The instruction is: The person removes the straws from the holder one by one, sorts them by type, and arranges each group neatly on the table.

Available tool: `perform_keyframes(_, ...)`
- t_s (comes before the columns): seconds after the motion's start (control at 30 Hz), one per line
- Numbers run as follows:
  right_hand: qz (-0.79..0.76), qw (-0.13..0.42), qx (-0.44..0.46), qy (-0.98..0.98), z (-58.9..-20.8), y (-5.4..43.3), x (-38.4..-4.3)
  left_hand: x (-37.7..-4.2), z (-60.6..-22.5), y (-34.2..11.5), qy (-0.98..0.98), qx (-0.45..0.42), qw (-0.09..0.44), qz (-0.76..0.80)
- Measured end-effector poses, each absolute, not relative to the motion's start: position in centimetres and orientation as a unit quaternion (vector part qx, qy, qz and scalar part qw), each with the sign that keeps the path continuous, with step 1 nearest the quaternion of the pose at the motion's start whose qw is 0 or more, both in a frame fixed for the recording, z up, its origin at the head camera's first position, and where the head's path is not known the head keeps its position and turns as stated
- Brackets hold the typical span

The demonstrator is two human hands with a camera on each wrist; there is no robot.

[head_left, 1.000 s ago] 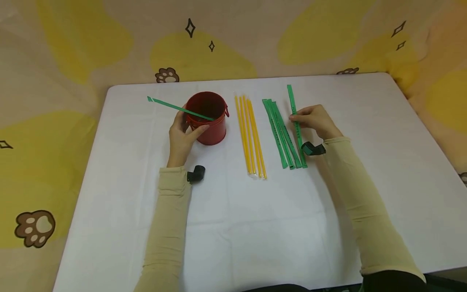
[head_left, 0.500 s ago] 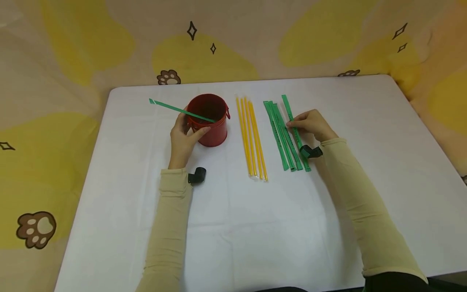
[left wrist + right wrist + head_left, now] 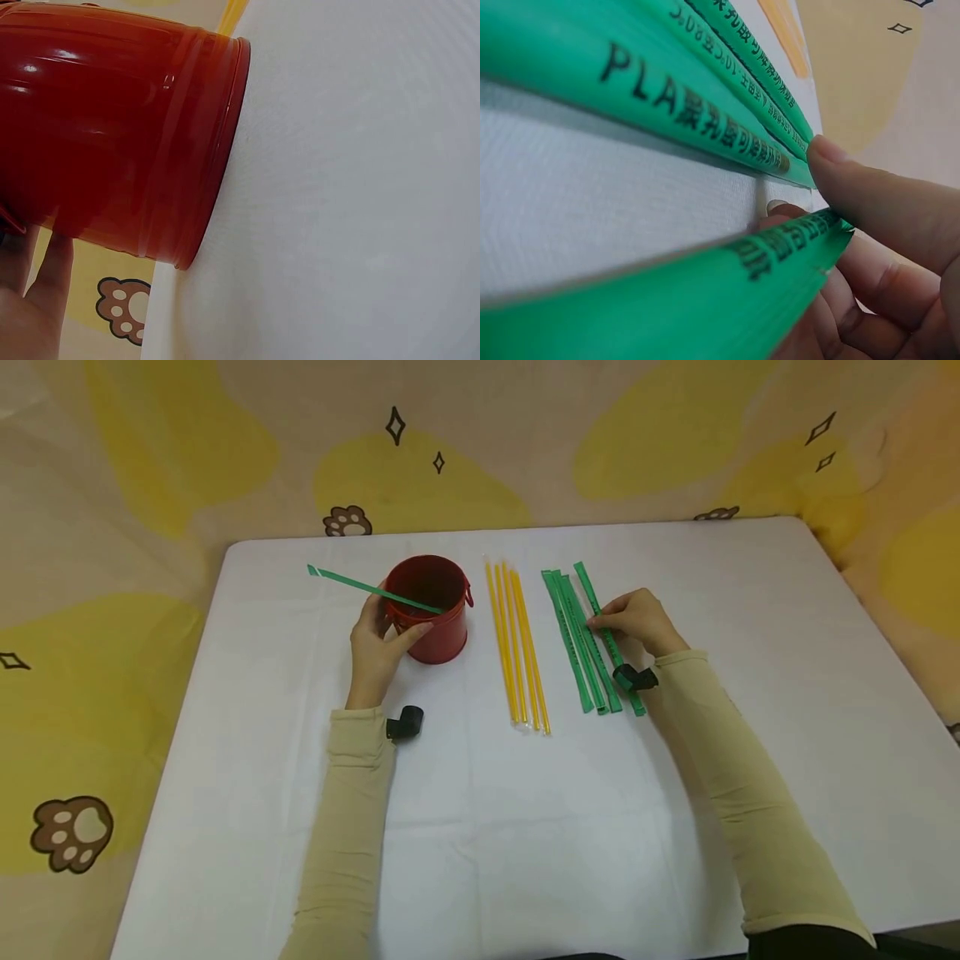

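A small red metal bucket (image 3: 444, 639) stands at the back left of the white table. My left hand (image 3: 375, 652) grips its side, thumb in front and fingers behind. One green-wrapped straw (image 3: 352, 582) leans out of the bucket's mouth to the left. Farther right, my right hand (image 3: 639, 620) pinches another green-wrapped straw (image 3: 587, 583) between thumb and fingers, low over the cloth. In the right wrist view, the held straw (image 3: 705, 292) slants beneath the thumb, beside a row of printed green straws (image 3: 667, 94). My thumb tip overlaps the end of that row.
Several yellow straws (image 3: 528, 643) in clear wrappers lie side by side between the bucket and the green row. A patterned yellow cloth (image 3: 480, 435) hangs behind the table's back edge. Black wrist cameras sit on both sleeves.
My right hand has moved slightly left and toward me, bringing the pinched straw down and tilting it closer to the green row. The left hand and bucket have stayed put.
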State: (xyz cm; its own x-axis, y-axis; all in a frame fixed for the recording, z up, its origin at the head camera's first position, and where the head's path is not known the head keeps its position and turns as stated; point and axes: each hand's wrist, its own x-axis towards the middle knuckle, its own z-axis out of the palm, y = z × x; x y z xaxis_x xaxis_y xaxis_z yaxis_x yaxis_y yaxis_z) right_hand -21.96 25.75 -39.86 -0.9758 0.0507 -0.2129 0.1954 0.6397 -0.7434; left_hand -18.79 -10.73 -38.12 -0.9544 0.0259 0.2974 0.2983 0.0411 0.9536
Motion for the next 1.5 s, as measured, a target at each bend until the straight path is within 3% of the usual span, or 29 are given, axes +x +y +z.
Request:
perform_keyframes(0.8, -0.38, 0.087, 0.05, 0.919, -39.6, 26.3, -21.7, -20.4, -40.8, -11.2, -0.7, -0.12, 0.108, -0.696)
perform_keyframes(1.2, -0.38, 0.104, 0.051, 0.918, -39.7, 26.5, -21.6, -18.8, -38.3, -10.8, -0.71, -0.118, 0.1, -0.687)
perform_keyframes(1.5, -0.389, 0.089, 0.051, 0.916, -39.3, 26.4, -21.1, -19.0, -38.5, -10.9, -0.714, -0.113, 0.097, -0.684)
